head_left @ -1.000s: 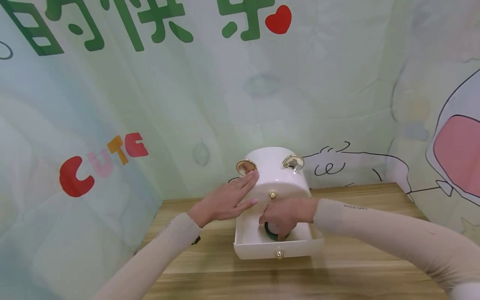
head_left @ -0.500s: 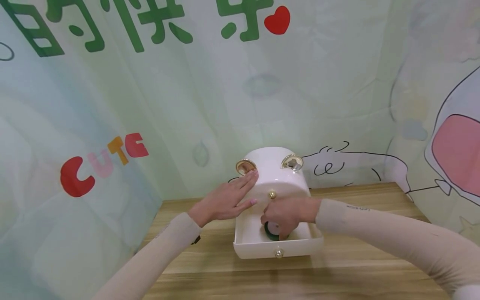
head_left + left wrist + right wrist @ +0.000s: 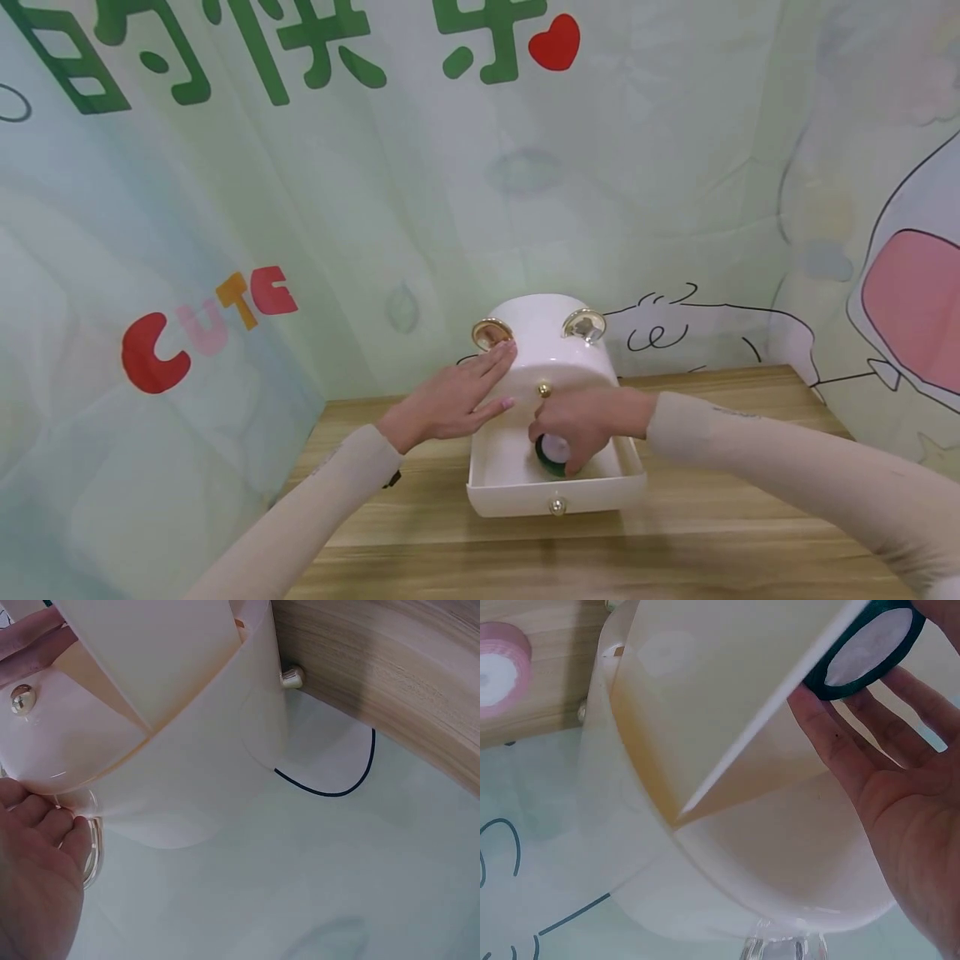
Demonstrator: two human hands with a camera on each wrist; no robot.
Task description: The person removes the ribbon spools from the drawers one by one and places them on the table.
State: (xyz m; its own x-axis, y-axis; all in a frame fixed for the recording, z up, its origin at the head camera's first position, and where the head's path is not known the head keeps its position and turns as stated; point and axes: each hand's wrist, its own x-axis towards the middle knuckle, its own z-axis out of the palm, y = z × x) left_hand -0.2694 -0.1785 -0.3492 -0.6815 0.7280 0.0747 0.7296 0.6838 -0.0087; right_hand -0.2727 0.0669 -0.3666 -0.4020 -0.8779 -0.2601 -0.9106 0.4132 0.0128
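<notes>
Left hand outstretched on cabinet; right hand grips green roll near drawer edge.

The table is pale wood with long, streaky grain. A glossy white box stands toward its far edge, and a pink roll sits on the wood just right of it.

The right hand has edged right, and the green roll sits (barely) farther right and back.
</notes>
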